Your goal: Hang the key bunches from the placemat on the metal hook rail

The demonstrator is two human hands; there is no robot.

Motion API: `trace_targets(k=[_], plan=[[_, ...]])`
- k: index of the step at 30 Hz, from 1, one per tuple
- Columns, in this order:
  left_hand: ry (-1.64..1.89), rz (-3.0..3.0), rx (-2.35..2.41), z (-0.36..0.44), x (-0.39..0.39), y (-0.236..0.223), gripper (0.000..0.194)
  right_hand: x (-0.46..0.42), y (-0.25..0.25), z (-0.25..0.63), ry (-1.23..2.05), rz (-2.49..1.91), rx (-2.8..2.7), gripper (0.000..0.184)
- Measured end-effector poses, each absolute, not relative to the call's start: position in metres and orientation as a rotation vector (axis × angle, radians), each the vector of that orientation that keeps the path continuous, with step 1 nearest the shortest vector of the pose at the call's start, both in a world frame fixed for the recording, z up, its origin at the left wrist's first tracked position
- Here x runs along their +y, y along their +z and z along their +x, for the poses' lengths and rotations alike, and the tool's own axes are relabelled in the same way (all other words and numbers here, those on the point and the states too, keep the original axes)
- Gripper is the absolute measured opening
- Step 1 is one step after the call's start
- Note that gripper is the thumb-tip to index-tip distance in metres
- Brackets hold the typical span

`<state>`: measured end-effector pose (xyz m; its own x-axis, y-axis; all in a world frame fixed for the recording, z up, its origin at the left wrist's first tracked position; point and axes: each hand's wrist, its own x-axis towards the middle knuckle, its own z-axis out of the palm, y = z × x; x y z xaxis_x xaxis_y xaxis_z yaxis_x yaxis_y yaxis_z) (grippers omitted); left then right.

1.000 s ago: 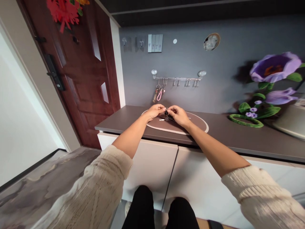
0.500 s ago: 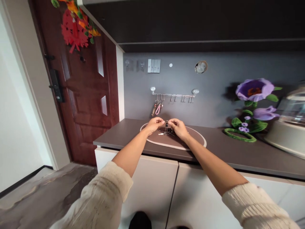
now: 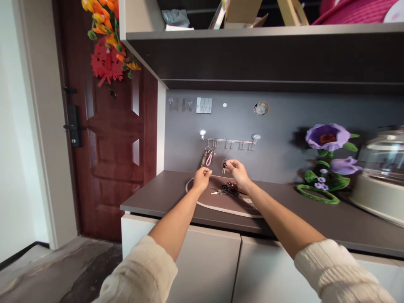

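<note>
The right grip (image 3: 237, 172) pinches a key ring with small keys (image 3: 224, 166), dangling just left of its fingertips. Farther left, the left grip (image 3: 201, 178) has thumb and finger together; whether anything lies between them cannot be told. Beneath the right grip, a key heap (image 3: 229, 189) lies on an oval mat (image 3: 227, 205), partly hidden by the right forearm. Above the left grip, keychains (image 3: 209, 158) occupy left-hand hooks of a rail (image 3: 233, 141). Well to the right stand purple flowers (image 3: 328, 139).

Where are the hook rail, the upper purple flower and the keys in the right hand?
Hook rail (image 3: 229, 141): head view, bar's middle.
Upper purple flower (image 3: 328, 138): head view, orange centre.
Held keys (image 3: 224, 165): head view, dark key heads.
</note>
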<state>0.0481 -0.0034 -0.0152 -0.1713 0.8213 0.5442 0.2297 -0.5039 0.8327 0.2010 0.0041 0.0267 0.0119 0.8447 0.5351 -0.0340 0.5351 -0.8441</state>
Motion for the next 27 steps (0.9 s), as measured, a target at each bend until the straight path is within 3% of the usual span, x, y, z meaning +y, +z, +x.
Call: trace_targets(k=[5, 16, 27], plan=[[1.682, 1.755, 1.485, 0.047, -0.003, -0.014, 0.016, 0.017, 0.050, 0.187, 0.956, -0.765, -1.294, 0.005], [1.646, 1.817, 1.705, 0.049, -0.016, -0.006, 0.019, 0.053, 0.087, 0.145, 1.017, -0.831, -1.133, 0.017], [1.645, 1.811, 1.779, 0.050, -0.017, -0.006, 0.020, 0.083, 0.090, 0.138, 1.003, -0.917, -0.950, 0.015]])
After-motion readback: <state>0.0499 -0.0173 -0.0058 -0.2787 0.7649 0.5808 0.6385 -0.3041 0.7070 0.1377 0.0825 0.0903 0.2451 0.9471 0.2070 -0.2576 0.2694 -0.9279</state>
